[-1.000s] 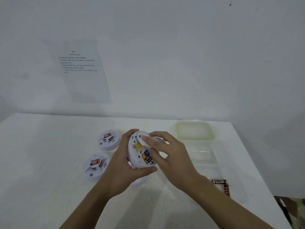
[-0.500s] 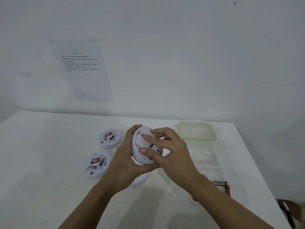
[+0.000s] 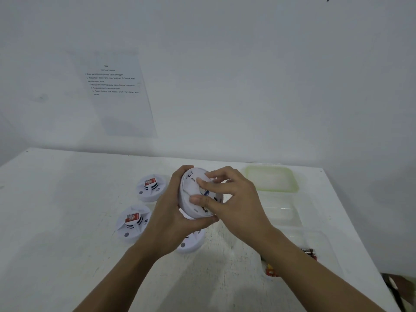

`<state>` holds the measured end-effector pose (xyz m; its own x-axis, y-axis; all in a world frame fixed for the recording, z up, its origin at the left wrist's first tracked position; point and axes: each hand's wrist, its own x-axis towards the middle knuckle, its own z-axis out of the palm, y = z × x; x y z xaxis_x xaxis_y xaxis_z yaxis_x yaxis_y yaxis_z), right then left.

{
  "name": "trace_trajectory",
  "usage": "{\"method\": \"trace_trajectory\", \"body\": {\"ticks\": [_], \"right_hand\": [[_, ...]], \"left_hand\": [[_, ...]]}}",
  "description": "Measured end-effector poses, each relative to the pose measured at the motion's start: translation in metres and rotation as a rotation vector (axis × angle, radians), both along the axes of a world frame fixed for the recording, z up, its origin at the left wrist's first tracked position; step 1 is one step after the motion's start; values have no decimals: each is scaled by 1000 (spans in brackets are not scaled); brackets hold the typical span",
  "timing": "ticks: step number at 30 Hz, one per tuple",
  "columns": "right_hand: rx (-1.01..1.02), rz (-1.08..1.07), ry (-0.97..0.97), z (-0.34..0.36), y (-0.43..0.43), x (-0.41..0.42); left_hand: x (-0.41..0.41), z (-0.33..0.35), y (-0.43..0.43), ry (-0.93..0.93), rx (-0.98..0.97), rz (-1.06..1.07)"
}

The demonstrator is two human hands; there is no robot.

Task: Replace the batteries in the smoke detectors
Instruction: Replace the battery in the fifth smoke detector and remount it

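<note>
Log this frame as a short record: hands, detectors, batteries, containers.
left hand: grips held detector by its rim, tilted on edge above the table
right hand: fingers and thumb pinch the held detector's back
far detector: on table, left of hands
near detector: on table, left of hands
third detector: partly hidden under the hands
batteries: in clear tray, near right
green lid: back right

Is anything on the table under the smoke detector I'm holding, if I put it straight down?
Yes. Another white round smoke detector lies on the white table just under your left hand, which grips the held white detector.
</note>
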<state>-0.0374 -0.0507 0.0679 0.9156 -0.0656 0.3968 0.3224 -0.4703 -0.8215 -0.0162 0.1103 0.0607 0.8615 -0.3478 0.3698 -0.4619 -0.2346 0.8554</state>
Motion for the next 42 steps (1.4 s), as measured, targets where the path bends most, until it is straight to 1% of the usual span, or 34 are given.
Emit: {"method": "trace_trajectory", "body": {"ticks": [4,6,10,16,21,25,31,42], "right_hand": [[158,-6,46,5,-5,0],[177,-24,49,6,-6,-2],[150,-30,24,5,-1,-3],[51,-54,-20,6,3,-5],[35,-62,-44,7,2,-3],[63,-65,-41,7,0,2],[-7,-121,-84,5,-3,4],[-48,-177,-17,7,-1,7]], "left_hand": [[3,-2,5,-44,26,25],[4,-1,7,-70,26,30],[7,3,6,-112,-16,55],[8,5,5,-136,1,51],[7,6,3,-135,21,58],[7,6,1,-132,46,74],[2,6,-2,-98,47,52],[3,-1,-5,-111,50,89]]}}
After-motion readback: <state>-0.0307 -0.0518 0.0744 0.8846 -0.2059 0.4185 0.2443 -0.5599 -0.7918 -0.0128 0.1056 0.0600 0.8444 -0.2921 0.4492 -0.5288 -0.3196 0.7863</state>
